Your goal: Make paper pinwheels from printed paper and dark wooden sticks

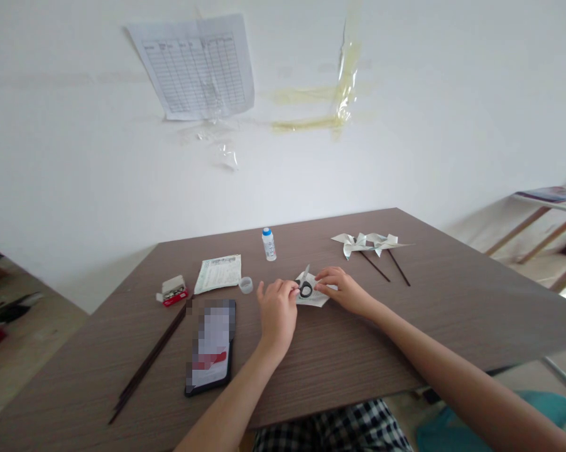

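My left hand point(277, 309) pinches a handle loop of the black-handled scissors point(305, 289), whose blades point away from me. Beneath the scissors lies a pale printed piece of paper point(316, 300). At the paper's right edge is my right hand point(343, 290), with its fingers stretched out and apart; whether they press on the paper I cannot tell. Farther back on the table, to the right, two paper pinwheels point(353, 243) rest on thin dark sticks point(375, 266).
Left of my hands are a phone point(211, 348), dark sticks point(153, 355), a small red-and-white box point(173, 291), printed paper sheets point(219, 273) and a clear cup point(245, 285). A blue-capped white bottle point(269, 246) stands near the wall. The brown table point(358, 364) meets the wall at its back.
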Demonstrator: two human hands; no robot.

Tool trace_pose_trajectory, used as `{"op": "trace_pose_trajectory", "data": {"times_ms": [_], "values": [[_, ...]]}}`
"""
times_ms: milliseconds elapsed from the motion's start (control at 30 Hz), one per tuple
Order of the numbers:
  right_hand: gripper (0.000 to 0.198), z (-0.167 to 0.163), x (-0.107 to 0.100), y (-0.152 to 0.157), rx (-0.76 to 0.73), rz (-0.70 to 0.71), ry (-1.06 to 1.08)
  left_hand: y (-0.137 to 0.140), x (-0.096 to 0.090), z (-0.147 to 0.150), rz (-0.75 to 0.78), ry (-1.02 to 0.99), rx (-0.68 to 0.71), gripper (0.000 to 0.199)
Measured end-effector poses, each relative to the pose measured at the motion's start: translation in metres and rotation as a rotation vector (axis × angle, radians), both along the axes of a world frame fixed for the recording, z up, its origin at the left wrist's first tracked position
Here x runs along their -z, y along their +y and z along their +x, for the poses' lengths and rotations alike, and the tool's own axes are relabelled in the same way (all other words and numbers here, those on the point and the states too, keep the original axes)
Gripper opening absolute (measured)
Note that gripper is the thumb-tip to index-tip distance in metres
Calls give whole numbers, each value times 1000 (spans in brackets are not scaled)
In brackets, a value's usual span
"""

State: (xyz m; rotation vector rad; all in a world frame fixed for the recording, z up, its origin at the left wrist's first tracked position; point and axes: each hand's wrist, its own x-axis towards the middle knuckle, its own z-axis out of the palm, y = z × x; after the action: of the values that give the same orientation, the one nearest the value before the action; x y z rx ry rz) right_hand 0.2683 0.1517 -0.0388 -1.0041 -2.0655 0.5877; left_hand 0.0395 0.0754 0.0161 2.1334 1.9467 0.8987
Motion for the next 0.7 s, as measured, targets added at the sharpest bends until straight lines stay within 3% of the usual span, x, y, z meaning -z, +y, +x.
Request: {"op": "trace_pose_trajectory", "data": {"times_ms": [333, 600, 700], "values": [[19, -14, 3, -4, 53, -96, 63, 4, 25, -5, 79, -177, 66, 23], [15, -9, -1, -2, 99, -190, 74, 13, 34, -11, 63, -277, 187, 36], [16, -7, -3, -1, 88, -170, 41, 16, 36, -12, 64, -272, 154, 32]]}}
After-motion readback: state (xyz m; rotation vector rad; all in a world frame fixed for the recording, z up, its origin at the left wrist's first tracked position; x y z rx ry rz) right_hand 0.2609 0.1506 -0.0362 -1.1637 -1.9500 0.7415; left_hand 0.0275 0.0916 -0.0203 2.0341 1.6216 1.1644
